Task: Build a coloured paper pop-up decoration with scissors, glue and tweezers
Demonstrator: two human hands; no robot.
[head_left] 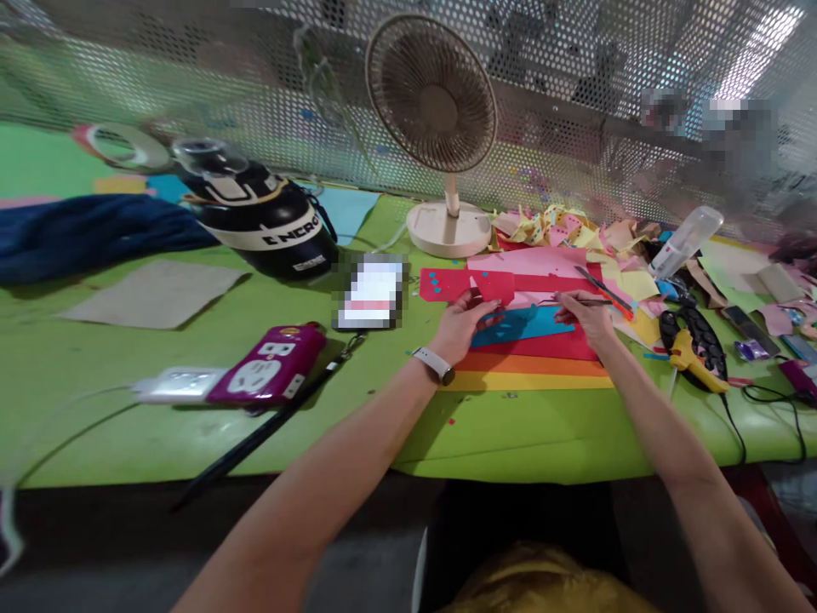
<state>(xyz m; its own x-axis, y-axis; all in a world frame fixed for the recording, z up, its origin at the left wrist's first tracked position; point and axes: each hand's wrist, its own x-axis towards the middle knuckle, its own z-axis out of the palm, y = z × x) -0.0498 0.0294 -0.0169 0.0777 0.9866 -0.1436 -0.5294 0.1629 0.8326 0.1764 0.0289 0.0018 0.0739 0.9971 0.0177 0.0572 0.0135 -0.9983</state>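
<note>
My left hand (467,322), with a watch on its wrist, is closed on a red paper strip (445,285) that carries small blue dots. The strip is raised a little above the stacked paper. In my right hand (585,313) is a thin, dark, pointed tool (598,302), its tip directed left toward the strip; its exact kind is too small to make out. Under both hands lie a blue sheet (527,328), a red sheet (562,345), an orange sheet (529,366) and a yellow sheet (529,382). A craft knife (603,291) with an orange part rests just beyond my right hand.
A fan (450,230) stands behind the papers, before a perforated metal screen. Leftward are a phone (370,294), a purple power strip (268,366) and a large black bottle (268,226). Paper scraps (562,228), a clear bottle (686,243) and a yellow-black glue gun (695,353) lie rightward.
</note>
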